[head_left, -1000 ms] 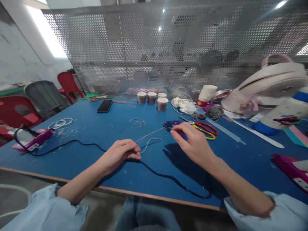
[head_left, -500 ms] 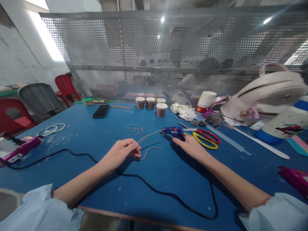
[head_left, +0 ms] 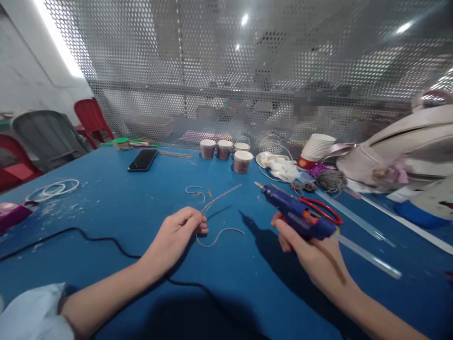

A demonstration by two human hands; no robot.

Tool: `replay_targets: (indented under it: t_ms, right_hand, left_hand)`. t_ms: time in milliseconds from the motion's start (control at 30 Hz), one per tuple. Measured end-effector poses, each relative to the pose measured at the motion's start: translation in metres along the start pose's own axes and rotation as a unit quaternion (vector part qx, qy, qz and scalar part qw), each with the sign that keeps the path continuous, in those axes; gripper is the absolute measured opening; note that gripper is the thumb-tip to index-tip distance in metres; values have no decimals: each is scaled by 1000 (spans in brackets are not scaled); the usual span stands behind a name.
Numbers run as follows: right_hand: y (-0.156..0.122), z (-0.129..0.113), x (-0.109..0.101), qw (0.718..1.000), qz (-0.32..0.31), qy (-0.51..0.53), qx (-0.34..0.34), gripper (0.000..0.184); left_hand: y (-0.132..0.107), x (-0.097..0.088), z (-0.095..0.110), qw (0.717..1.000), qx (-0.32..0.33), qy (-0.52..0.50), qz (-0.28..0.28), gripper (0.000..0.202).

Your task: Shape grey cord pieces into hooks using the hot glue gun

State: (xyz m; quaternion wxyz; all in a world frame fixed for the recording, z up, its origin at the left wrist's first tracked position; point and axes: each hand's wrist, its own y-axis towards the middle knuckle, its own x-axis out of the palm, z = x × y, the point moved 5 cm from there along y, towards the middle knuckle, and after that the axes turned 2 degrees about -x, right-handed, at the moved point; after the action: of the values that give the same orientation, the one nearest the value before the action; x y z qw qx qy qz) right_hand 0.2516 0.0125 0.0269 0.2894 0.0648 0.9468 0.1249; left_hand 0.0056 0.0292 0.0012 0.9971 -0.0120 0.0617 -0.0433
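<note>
My right hand [head_left: 314, 257] is wrapped around the grip of a blue hot glue gun [head_left: 295, 210], which is raised off the table with its nozzle pointing up and left. A clear glue stick [head_left: 370, 255] juts from its back end. My left hand [head_left: 182, 229] pinches thin twisted twine [head_left: 222, 194] between thumb and fingertips. One straight length points up and right toward the nozzle, apart from it; a loose tail [head_left: 226, 230] curls on the table below. Behind the gun, red-handled scissors [head_left: 323, 208] lie partly hidden.
Several small wrapped paper cups [head_left: 243, 162] stand toward the back, near a stack of white cups [head_left: 316, 150]. A phone [head_left: 143, 160] lies at back left. Grey yarn [head_left: 331, 181], spare glue sticks [head_left: 350, 215] and a bag [head_left: 403, 146] are at right. A black cord [head_left: 95, 241] crosses the table.
My right hand has lifted the glue gun off the table and drawn it right and nearer, away from the twine's end. My left hand keeps its pinch. The view has shifted closer.
</note>
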Motion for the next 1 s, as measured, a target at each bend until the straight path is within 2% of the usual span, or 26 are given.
replay_targets:
  t_ms: [133, 267, 500, 633, 833, 1000]
  right_hand:
    - [-14, -19, 20, 994, -80, -36, -69, 15]
    - [-23, -36, 30, 985, -95, -74, -125, 9]
    - [-23, -37, 30, 984, -94, -81, -130, 13]
    - [-25, -36, 33, 981, -114, -73, -141, 15]
    - [-26, -33, 32, 984, -83, -63, -146, 13]
    - [-29, -31, 35, 980, -116, -50, -151, 9]
  left_hand:
    - [-7, 6, 4, 995, 69, 75, -17, 28]
    - [-11, 8, 6, 984, 119, 133, -20, 29]
    - [-15, 11, 13, 973, 157, 167, -17, 28]
    - [-17, 13, 17, 967, 171, 185, -22, 29]
    - [-17, 13, 17, 966, 180, 186, -19, 28]
    - [-19, 13, 18, 965, 180, 189, -16, 27]
